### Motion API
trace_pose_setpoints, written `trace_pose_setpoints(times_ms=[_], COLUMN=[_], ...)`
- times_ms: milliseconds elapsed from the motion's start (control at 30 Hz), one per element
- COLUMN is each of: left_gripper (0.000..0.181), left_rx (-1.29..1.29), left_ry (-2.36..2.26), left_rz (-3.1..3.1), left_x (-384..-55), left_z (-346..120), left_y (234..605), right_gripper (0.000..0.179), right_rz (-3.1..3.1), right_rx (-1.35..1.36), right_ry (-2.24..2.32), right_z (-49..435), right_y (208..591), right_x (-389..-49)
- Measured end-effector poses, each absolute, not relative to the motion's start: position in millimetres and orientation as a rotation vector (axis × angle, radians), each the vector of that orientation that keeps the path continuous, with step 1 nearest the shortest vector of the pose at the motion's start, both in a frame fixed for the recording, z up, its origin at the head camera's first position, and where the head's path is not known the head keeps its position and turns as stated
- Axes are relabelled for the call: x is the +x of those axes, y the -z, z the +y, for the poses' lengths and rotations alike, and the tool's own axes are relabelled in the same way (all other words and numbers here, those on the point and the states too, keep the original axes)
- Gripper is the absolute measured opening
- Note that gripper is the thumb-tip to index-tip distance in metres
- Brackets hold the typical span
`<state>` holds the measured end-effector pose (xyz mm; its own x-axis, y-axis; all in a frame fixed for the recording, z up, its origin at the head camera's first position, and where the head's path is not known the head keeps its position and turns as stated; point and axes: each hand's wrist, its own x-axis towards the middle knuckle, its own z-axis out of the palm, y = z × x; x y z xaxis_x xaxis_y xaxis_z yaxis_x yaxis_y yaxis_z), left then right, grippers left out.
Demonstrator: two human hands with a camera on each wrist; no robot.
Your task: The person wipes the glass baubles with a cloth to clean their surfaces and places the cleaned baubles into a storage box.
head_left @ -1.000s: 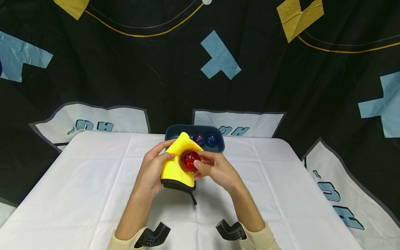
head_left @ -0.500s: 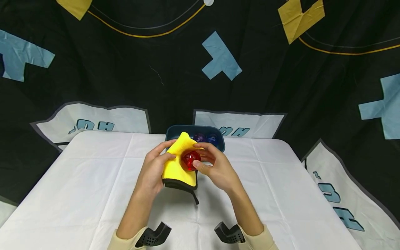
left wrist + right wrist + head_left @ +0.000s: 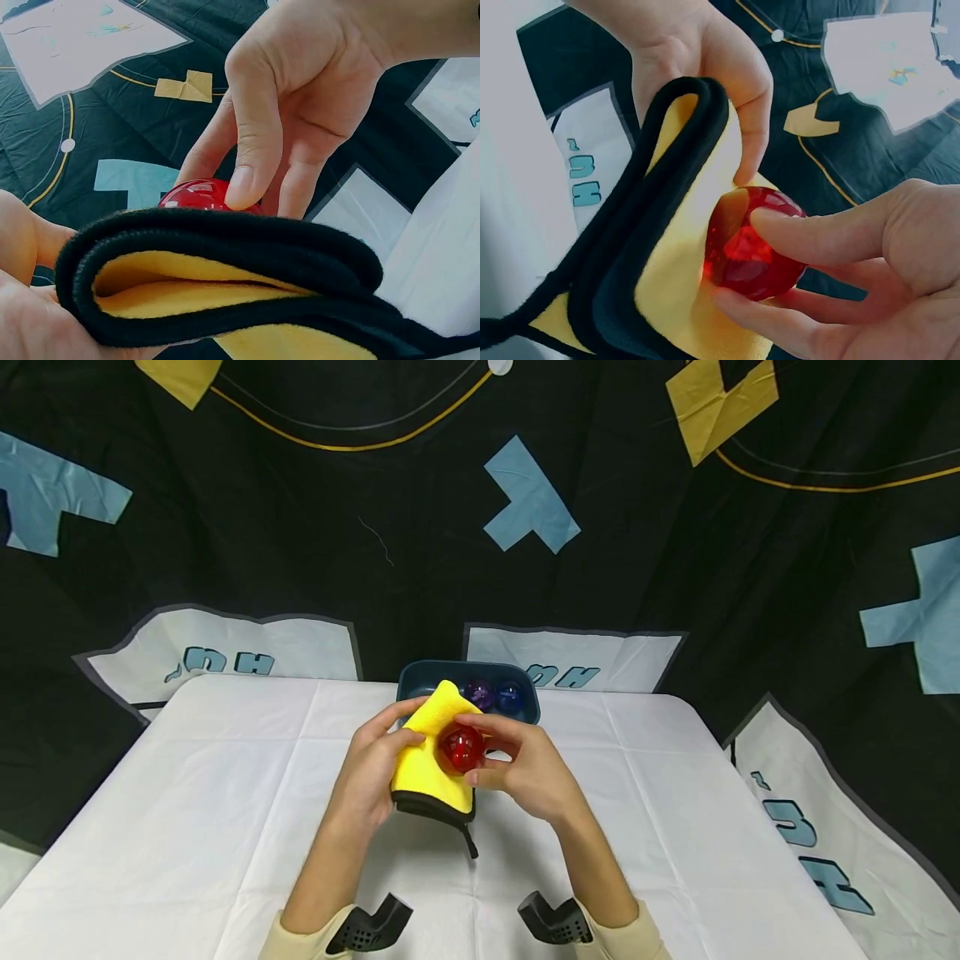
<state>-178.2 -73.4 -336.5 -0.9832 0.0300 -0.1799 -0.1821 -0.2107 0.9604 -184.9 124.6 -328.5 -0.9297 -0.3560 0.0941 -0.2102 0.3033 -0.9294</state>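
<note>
A folded yellow cloth (image 3: 427,768) with a black edge is held up over the table by my left hand (image 3: 367,768), thumb on its near face. Against the cloth sits a clear red ball (image 3: 461,748), and my right hand (image 3: 525,764) grips it from the right. Up close in the right wrist view, thumb and fingers hold the glossy ball (image 3: 761,244) on the yellow side. From the left wrist, the cloth's black-bound fold (image 3: 217,232) covers the ball's lower part.
Just behind the hands, a dark blue tray (image 3: 531,706) stands at the table's back edge. Inside it lie a purple ball (image 3: 478,694) and a blue ball (image 3: 510,697). A white cloth covers the table (image 3: 225,810), and a black patterned curtain (image 3: 300,543) hangs behind.
My right fingers have shifted round the red ball, the index finger moving over its top and the thumb dropping below it. The left hand and cloth have hardly moved.
</note>
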Motion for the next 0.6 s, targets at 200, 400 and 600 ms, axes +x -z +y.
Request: trace_pose_setpoints(times_ms=[200, 400, 600], left_gripper=[0.049, 0.049, 0.048], left_rx=[-0.187, -0.2, -0.198], left_ry=[-2.33, -2.342, -2.354], left_rz=[1.891, 1.874, 1.868], left_x=[-177, -178, -177], left_z=[-72, -73, -74], left_y=[337, 336, 335], right_gripper=[0.056, 0.05, 0.05], right_rz=[2.548, 2.511, 2.372], right_rx=[-0.399, -0.269, -0.229], right_ry=[1.674, 1.668, 1.704], right_z=[122, 120, 119], right_y=[331, 335, 339], right_x=[-186, -189, -193])
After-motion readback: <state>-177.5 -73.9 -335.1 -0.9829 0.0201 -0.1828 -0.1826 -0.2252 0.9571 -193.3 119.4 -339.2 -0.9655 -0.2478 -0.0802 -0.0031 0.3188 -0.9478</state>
